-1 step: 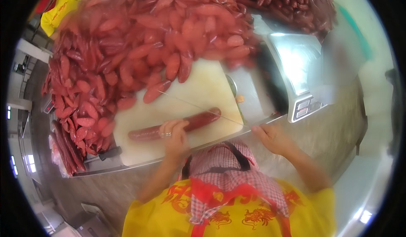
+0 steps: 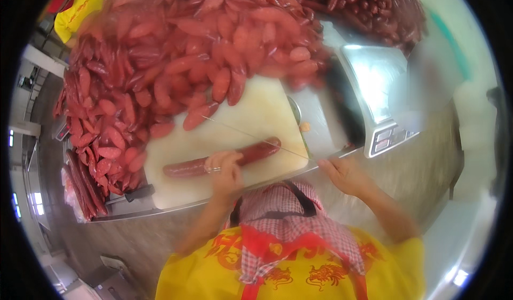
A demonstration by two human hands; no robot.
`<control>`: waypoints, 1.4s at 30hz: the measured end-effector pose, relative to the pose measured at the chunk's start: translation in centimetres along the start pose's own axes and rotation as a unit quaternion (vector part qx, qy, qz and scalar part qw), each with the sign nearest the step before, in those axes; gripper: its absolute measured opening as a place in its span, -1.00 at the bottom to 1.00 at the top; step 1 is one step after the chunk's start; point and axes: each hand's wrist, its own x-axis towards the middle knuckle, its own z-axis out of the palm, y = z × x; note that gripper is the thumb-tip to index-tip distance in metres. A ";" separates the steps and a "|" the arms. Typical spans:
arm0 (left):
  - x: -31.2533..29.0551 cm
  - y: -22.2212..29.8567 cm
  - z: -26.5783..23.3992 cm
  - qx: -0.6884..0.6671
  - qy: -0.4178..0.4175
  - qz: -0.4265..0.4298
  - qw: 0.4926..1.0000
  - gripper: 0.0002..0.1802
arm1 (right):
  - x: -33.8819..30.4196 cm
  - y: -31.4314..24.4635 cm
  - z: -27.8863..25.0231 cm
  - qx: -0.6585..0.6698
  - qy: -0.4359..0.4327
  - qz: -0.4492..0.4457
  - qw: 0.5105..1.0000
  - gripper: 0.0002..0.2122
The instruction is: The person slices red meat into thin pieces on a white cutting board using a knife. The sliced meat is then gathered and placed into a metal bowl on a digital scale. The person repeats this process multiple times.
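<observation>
White cutting board (image 2: 267,102) on metal table (image 2: 320,115), sliced-sausage heap (image 2: 187,48) behind, scale (image 2: 374,75) right, brownish floor (image 2: 165,235) below. Long sausage (image 2: 184,169) on board, left hand (image 2: 225,171) clamped on it; right hand (image 2: 347,176) well apart, closed on knife (image 2: 240,131), blade crossing near sausage's right end. Yellow shirt (image 2: 206,281): red lettering, dragon prints; scale panel (image 2: 393,138) unreadable

Red lettering (image 2: 224,245) on the yellow shirt (image 2: 300,279), unreadable

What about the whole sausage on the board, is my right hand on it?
No, the left hand is on the sausage, while the right hand holds the knife.
</observation>
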 end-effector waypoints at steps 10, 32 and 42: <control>1.7 1.2 3.6 0.069 0.061 0.071 0.993 -0.67 | 2.1 0.8 -4.7 -0.165 -0.053 -0.059 0.983 -0.41; 1.6 1.2 3.5 0.062 0.071 0.029 0.995 -0.67 | 7.9 -1.8 -2.8 -0.145 -0.120 -0.209 0.960 -0.48; 1.4 1.1 3.5 0.055 0.045 0.000 0.997 -0.68 | 5.2 1.4 -3.8 -0.152 -0.106 -0.192 0.964 -0.47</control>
